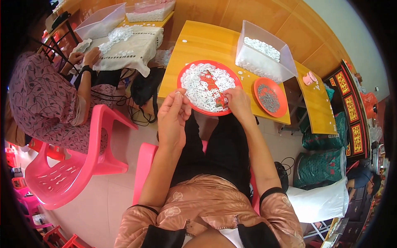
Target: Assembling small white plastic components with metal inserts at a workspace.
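Note:
A round red tray [180, 82] with a printed bottom sits at the table's near edge, heaped with small white oval plastic pieces [198, 82]. My left hand [173, 113] is raised at the tray's left rim, thumb and fingers pinched on what looks like one small white piece [178, 93]. Over the right part of the tray, my right hand [239, 103] has its fingers closed and pointing down among the pieces; its fingertips are partly hidden. To the right stands an orange-red dish [257, 93] holding many small grey metal-looking parts [269, 100].
A clear plastic bin [285, 68] of white pieces stands on the yellow table [206, 39]. At left, a person [49, 95] handles pieces beside a cloth-covered table [144, 45]. A pink chair [97, 144] stands behind them. Green sacks [318, 169] lie at right.

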A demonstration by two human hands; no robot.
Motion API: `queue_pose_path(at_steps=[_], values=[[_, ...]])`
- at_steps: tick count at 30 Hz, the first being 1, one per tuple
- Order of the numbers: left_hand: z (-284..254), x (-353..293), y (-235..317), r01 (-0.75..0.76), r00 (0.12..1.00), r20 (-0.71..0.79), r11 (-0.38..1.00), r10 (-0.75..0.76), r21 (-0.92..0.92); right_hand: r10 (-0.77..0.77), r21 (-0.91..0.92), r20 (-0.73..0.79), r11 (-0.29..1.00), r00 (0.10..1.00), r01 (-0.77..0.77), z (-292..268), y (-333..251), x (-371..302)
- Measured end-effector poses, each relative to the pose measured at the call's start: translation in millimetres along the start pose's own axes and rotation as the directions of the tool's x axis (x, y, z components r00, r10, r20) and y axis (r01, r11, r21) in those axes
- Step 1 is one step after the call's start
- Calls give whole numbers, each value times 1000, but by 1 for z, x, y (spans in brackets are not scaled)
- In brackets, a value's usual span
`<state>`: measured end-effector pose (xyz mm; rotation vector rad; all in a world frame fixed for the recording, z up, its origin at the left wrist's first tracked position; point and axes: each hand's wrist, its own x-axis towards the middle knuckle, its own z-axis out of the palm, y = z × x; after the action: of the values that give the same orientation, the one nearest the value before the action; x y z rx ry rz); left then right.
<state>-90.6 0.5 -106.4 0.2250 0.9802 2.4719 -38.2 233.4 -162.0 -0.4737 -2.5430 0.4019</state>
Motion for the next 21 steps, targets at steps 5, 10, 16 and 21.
queue_pose_path(at_steps=[5,10,16,21], values=[[0,2,3,-4,1000,-20,999,3,-33,24,-182,125,983,992,-1,-3,5,9],[-1,2,7,-12,1000,-28,999,11,-32,-11,-135,58,991,998,19,3,5,8],[-5,3,11,-18,998,-54,1000,17,-2,-44,-90,100,995,994,53,3,-1,7],[-2,5,9,-20,998,-67,1000,20,-1,-40,-103,79,994,996,48,0,3,7]])
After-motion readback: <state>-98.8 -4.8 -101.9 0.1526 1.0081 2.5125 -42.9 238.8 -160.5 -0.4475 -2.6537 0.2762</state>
